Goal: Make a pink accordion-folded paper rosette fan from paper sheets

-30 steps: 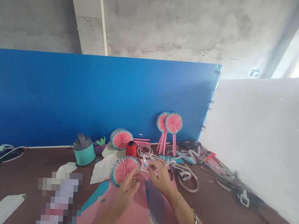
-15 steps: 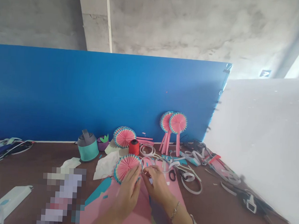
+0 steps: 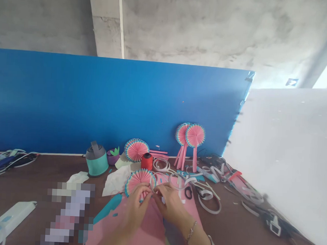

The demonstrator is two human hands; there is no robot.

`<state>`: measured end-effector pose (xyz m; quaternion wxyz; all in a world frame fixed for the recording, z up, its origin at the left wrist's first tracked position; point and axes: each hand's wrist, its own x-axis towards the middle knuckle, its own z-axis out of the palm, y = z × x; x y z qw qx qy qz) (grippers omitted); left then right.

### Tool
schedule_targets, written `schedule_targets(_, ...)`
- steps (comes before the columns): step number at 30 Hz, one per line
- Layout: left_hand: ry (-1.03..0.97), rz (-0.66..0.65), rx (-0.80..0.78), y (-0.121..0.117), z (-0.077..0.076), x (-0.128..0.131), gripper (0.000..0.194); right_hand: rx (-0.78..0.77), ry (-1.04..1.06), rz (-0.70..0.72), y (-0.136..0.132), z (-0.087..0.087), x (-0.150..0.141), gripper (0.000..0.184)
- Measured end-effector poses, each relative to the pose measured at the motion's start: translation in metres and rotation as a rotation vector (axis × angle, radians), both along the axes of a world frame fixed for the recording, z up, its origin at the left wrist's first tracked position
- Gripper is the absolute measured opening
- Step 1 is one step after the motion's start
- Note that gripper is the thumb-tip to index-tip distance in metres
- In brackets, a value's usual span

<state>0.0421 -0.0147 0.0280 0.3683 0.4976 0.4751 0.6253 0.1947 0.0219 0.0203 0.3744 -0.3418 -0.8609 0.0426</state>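
Note:
Just in front of me a round pleated paper rosette, pink with a blue and rainbow edge, lies on pink paper sheets. My left hand is over its lower edge, fingertips pinched together. Close beside it my right hand is pinched on a narrow white strip that curves up in a loop. The fingertips of both hands nearly meet at the strip's lower end. Whether the left fingers grip the strip's end is too small to see clearly. Black-handled scissors lie right of my right hand.
Behind stand a red thread spool, a second rosette and two rosettes on pink sticks against the blue partition. A teal cup is left; white strip coils and a power strip lie on the brown table.
My left hand has gone from lying flat on the rosette to a pinch beside my right fingertips. The white strip's loop has shifted slightly left. My right hand stays pinched.

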Motion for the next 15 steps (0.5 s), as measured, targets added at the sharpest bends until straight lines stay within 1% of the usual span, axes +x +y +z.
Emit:
schedule_targets(2,0.05,0.016,0.035,0.002,-0.001,-0.001,0.008,0.002,-0.057,0.025,-0.001,0.0,-0.001,0.012)
schedule_targets(4,0.119,0.05,0.099,0.004,-0.004,-0.003,0.012,0.016,-0.109,0.039,0.0,0.001,-0.001,0.018)
schedule_targets(7,0.15,0.088,0.157,0.006,-0.009,-0.005,0.016,0.038,-0.124,0.031,0.001,0.004,0.0,0.023)
schedule_targets(12,0.096,0.123,0.117,0.006,-0.017,-0.006,0.015,0.058,-0.077,0.025,0.003,0.009,0.005,0.023)
schedule_targets(15,-0.01,0.172,0.095,0.008,-0.017,-0.007,0.018,0.05,-0.066,0.039,0.006,0.006,0.006,0.024)
